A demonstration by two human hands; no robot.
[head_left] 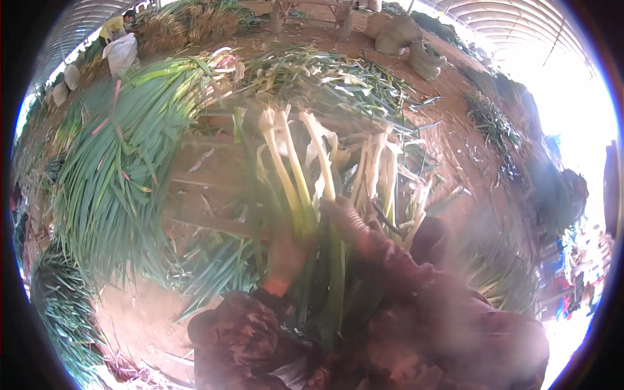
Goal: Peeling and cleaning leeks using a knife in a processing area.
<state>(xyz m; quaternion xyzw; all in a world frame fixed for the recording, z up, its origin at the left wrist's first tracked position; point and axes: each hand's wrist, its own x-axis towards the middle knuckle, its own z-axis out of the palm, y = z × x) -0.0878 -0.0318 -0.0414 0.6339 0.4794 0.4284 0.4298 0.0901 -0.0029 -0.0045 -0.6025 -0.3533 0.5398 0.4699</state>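
Observation:
My left hand (289,257), slightly smeared, is wrapped round a few long green onions (284,162) whose pale root ends point away from me. Their green leaves run back toward my lap. Close beside it, my right hand (354,224) is closed against another green onion (320,153), with loose, papery outer skin hanging near its white end. Its fingertips are partly hidden. To the right of that hand, several more pale stalks (374,162) with ragged, peeling skins lie on the slatted wooden surface (205,175).
A big heap of green onions (123,162) lies at the left, with more leaves (49,305) below it. Peeled scraps (338,75) are strewn ahead. Stuffed sacks (396,34) stand on the dirt floor at the back. A person (116,26) is at the far left beside a white sack (121,55).

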